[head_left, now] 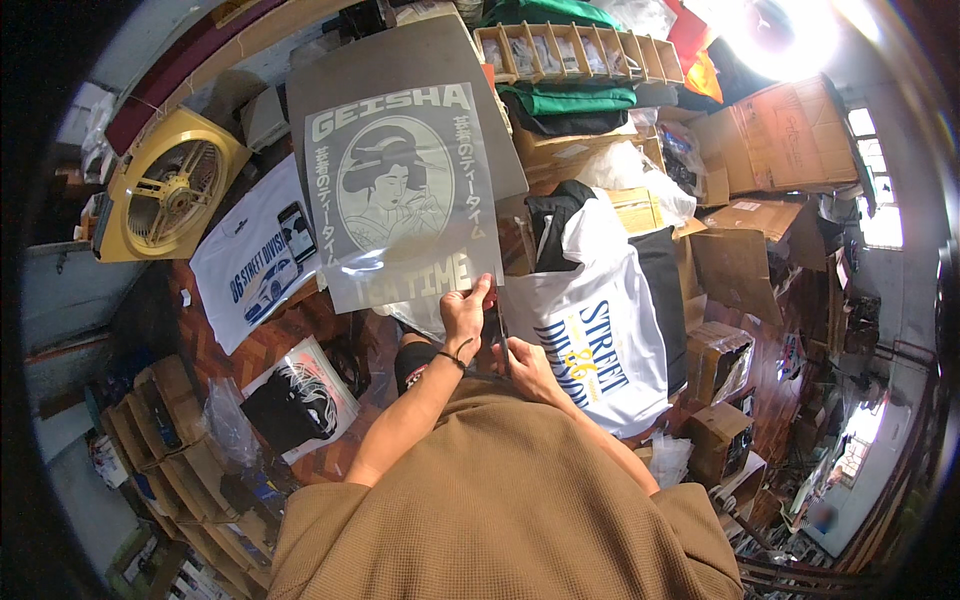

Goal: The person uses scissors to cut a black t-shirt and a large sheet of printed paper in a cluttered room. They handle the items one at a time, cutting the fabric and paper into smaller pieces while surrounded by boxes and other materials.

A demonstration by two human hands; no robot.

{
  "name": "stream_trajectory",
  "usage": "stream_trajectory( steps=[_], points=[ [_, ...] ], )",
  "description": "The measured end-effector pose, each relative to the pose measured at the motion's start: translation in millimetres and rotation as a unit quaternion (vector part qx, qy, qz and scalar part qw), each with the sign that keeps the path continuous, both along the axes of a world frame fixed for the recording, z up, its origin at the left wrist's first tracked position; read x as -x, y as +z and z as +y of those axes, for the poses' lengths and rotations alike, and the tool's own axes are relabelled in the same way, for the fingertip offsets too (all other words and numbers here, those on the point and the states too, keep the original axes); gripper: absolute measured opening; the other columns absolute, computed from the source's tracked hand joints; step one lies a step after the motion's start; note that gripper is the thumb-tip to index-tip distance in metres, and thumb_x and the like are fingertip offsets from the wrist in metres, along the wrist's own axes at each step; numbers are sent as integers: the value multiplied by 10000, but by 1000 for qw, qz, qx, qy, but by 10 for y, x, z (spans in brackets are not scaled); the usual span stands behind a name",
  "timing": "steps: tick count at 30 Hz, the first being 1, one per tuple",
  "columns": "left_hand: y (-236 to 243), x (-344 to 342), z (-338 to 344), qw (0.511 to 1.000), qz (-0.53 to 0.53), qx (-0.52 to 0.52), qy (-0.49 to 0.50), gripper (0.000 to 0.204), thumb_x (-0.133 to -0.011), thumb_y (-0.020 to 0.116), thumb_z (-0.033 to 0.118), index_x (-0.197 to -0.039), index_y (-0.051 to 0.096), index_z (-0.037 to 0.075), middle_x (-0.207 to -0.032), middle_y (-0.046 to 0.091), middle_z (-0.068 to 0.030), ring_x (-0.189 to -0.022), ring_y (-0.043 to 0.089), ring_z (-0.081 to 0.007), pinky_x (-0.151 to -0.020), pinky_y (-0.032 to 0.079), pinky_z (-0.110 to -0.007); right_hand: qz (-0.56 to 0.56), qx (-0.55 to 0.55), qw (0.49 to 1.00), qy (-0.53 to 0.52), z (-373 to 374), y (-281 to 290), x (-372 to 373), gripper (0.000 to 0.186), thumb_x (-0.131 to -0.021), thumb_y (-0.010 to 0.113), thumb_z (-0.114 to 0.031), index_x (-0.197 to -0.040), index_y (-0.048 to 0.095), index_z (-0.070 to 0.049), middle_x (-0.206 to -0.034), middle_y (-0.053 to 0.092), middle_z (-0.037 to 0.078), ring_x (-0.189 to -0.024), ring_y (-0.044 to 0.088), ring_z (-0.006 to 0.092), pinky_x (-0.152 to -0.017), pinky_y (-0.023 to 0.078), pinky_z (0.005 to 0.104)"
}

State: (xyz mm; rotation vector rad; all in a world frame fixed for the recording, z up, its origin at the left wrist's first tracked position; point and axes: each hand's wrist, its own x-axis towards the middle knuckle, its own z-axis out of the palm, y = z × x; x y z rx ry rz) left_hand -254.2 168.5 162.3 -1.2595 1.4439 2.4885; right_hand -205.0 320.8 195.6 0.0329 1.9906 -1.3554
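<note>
Your left grip (465, 318) pinches the near-right corner of the printed clear film (400, 200) over the grey board (400, 55), likely light, bendy and slick, so best held by its margins, while your right grip (533, 372) curls round a slim dark object (503, 343).

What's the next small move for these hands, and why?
Probably steady the printed clear sheet with the left hand before shifting the right hand: the left pinches only the sheet's lower right corner, and the dark slim item in the right hand sits close below that corner.
</note>
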Motion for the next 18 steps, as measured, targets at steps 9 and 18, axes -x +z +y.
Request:
stream_trajectory(
  steps=[9, 18],
  points=[
    [40, 9, 33, 998, -27, 60, -12, 233, -890, 766, 211, -766, 730, 17, -703, 685, -19, -583, 567, -82, -559, 441, -234, -6, -10, 1000, 13, 45, -53, 38, 297, -1003, 565, -238, -950, 644, 43, -697, 636, 49, -708, 651, 102, -607, 493, 265],
    [360, -40, 30, 998, -46, 17, -37, 224, -890, 755, 185, -814, 753, -26, -711, 674, -3, -586, 544, -67, -534, 435, -253, 28, -4, 1000, -10, -56, 114, 279, 353, -1002, 585, -292, -800, 601, -3, -661, 573, 10, -599, 471, 89, -536, 396, 289]
  ],
)
